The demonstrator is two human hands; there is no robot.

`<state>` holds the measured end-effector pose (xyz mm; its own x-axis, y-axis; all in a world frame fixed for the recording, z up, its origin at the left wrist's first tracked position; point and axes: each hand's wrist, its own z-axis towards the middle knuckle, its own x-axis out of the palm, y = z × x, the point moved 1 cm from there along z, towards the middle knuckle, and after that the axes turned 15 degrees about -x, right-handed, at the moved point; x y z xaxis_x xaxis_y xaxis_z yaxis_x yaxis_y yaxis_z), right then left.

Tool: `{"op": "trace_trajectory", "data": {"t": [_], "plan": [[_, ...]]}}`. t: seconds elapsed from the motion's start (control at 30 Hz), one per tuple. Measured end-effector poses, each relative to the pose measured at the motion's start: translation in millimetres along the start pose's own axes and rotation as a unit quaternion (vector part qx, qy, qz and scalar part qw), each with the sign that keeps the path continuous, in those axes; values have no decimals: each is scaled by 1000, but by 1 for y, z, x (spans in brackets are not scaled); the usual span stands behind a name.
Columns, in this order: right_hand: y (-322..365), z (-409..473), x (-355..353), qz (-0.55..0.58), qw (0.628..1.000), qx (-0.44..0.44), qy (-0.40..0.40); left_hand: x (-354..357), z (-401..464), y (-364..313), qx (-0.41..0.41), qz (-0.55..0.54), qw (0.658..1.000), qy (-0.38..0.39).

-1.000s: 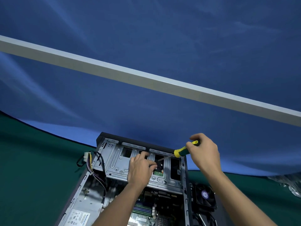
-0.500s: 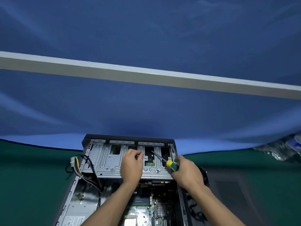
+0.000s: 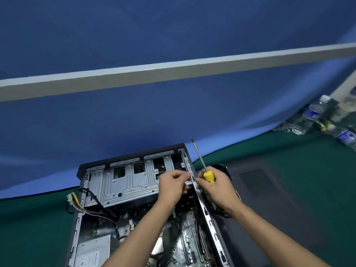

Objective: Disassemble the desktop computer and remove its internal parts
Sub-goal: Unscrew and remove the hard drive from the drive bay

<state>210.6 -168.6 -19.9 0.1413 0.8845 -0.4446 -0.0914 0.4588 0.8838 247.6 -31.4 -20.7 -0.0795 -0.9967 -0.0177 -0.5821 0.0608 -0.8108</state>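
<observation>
The desktop computer lies open on the green counter, its drive cage at the far end. The right hand grips a yellow screwdriver, its shaft pointing up. The left hand has curled fingers meeting at the case's right rail; what they pinch is unclear.

open computer case lies on the table, side panel right of it, bottles far right.

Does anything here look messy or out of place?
Yes: a cable bundle spills out over the open case's left wall, and plastic bottles lie toppled at far right.
</observation>
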Motion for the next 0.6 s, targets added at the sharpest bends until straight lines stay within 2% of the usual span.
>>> {"op": "trace_trajectory", "data": {"t": [0.17,0.6], "plan": [[-4,-17,-17,32,998,10,-45,28,-16,3,-4,47,998,41],[-28,-45,-33,41,991,61,-108,65,-31,17,-34,95,995,12]]}}
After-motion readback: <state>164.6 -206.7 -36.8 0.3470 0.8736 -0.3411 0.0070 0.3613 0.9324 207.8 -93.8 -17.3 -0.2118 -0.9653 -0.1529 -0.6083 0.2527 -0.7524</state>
